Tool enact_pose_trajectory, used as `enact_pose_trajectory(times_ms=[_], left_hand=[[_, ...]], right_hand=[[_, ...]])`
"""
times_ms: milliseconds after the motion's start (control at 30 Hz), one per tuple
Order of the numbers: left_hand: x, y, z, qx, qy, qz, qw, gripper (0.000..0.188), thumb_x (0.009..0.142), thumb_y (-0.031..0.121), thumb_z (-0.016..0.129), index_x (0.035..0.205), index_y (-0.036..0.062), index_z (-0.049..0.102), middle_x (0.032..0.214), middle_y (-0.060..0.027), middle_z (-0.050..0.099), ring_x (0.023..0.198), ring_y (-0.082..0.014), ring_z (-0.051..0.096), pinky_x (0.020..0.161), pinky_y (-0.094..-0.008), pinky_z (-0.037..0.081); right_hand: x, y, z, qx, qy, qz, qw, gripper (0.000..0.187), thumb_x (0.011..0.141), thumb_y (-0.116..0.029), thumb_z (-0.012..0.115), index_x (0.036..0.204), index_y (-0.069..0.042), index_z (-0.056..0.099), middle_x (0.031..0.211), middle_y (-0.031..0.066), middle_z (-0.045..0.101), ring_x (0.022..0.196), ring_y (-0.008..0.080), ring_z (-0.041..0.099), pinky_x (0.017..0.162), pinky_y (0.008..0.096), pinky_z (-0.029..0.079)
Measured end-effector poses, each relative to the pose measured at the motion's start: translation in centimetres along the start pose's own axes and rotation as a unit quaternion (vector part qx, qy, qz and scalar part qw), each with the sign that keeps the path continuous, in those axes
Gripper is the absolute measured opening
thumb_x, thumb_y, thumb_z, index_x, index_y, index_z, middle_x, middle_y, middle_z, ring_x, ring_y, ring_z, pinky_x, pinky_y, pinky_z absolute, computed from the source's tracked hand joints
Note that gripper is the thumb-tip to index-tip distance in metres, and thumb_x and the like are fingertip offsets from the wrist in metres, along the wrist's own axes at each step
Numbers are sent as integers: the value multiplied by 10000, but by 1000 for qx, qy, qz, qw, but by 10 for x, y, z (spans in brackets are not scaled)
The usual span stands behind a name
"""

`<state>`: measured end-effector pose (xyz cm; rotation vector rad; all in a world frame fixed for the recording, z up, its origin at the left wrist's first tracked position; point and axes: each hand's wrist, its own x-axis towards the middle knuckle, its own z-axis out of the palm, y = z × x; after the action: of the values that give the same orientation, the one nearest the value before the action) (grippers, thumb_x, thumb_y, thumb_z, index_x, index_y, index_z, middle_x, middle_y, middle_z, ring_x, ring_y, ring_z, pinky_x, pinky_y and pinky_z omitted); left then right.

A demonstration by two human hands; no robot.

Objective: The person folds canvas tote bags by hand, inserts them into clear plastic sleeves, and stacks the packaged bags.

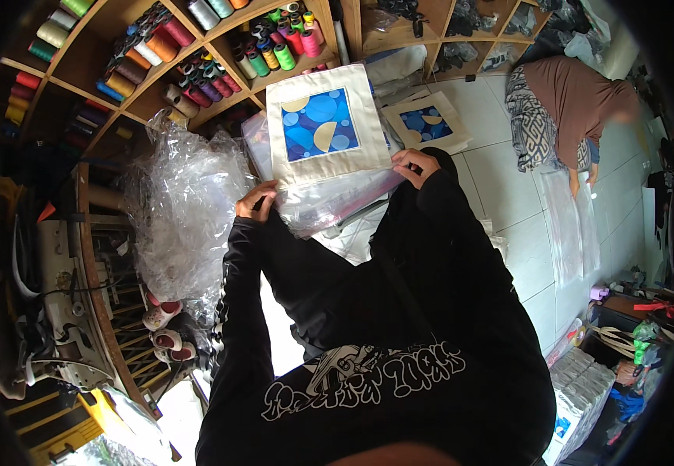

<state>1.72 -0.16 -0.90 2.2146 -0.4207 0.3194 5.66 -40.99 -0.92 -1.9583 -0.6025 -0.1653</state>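
A cream canvas bag (317, 175) with a blue square print of circles lies flat in front of me. My left hand (257, 202) is closed at its near left corner, thumb and fingers pinched together. At the near right corner my right hand (417, 167) pinches the edge the same way. Beneath the bag is a pile of clear plastic (302, 210), its near part showing between my hands. To the right, on the floor, lie more cream bags (453, 132) with the same blue print.
A big heap of clear plastic wrap (189, 210) stands on the left, near a sewing machine (61, 272). Shelves with thread spools (162, 39) run behind. A person (570, 109) bends over clear plastic sheets (570, 225) on the tiled floor. Wrapped packs (578, 388) sit lower right.
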Motion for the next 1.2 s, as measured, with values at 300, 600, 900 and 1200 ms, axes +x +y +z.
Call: enact_pose_trajectory(times_ms=[300,600,900,1200], left_hand=[[0,-10,14,-137,61,-57,987,134,873,127,575,890,4,623,996,-94,642,874,-181,612,774,-266,464],[-3,-19,22,-98,96,-124,983,182,851,181,606,834,2,637,921,-82,622,738,-136,587,661,-266,459],[12,8,22,-79,65,-350,931,349,777,343,663,776,-6,677,651,-40,627,642,-114,579,647,-256,460],[10,-22,24,-91,37,-493,864,365,750,410,686,672,53,682,529,-14,543,441,-101,477,408,-260,356]], right_hand=[[3,14,6,134,-9,128,983,108,828,-126,625,789,-36,580,936,19,635,703,60,515,618,216,399],[7,20,17,144,13,152,978,128,839,-128,592,813,-4,608,850,41,635,726,72,537,670,223,418],[8,30,31,-32,92,189,977,134,726,-164,663,731,-34,629,634,44,607,575,117,547,562,261,443],[3,46,42,-77,222,131,963,219,617,-162,744,613,-46,558,639,70,592,554,168,558,545,298,452]])
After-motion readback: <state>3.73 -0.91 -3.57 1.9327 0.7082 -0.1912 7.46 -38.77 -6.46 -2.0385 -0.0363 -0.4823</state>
